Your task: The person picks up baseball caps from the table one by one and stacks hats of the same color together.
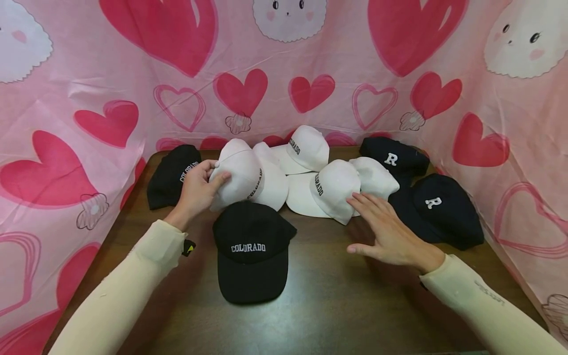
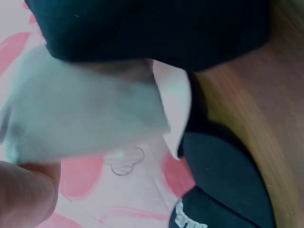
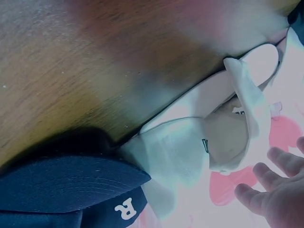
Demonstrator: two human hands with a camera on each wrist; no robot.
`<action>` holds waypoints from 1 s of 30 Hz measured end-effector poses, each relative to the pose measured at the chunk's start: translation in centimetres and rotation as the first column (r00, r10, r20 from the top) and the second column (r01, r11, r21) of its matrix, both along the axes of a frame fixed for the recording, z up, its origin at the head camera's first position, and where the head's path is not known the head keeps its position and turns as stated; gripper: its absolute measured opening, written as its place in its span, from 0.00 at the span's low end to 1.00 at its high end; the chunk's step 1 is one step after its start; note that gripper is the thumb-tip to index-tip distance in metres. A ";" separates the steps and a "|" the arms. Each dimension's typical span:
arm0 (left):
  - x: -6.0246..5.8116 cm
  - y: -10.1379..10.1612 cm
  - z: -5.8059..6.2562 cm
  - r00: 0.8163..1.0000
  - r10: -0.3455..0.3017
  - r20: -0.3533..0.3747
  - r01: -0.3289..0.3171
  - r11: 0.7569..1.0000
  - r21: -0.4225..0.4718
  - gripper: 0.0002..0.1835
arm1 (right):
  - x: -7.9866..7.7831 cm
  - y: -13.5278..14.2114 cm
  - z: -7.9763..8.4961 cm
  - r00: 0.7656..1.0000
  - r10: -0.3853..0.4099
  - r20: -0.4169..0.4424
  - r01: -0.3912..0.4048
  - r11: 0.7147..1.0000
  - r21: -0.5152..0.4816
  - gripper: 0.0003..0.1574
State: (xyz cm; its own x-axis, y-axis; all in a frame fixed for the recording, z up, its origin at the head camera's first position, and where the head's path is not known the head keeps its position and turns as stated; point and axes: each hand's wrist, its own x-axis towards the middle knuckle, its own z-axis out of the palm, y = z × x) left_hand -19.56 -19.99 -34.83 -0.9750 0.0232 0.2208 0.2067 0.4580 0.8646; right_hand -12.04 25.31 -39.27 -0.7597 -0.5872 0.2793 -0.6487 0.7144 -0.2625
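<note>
My left hand pinches the crown of a white baseball cap with dark COLORADO lettering, thumb in front. In the left wrist view, the thumb lies at the edge of pale cap fabric. Just below that cap, a black COLORADO cap lies with its brim toward me. My right hand is held out with straight, spread fingers, its fingertips right at the edge of another white COLORADO cap. The right wrist view shows those fingers beside the white caps, holding nothing.
Behind are more white caps, one at the back and one toward the right. A black COLORADO cap lies at the left; two navy R caps lie at the right. Heart-printed fabric surrounds the brown table.
</note>
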 end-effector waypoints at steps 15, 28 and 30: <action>0.5 2.2 1.9 0.986 -0.054 -0.159 0.058 0.998 0.019 0.16 | -0.4 -0.6 0.1 0.999 -0.015 -0.044 0.016 0.999 0.034 0.70; 1.5 2.9 4.2 0.951 -0.040 -0.305 0.033 0.999 -0.027 0.14 | -0.6 -0.6 0.0 0.999 -0.020 -0.043 0.022 0.999 0.037 0.70; 1.6 3.0 4.4 0.941 -0.040 -0.335 0.032 0.999 -0.031 0.13 | -0.6 -0.6 0.1 0.999 -0.021 -0.045 0.023 0.999 0.038 0.71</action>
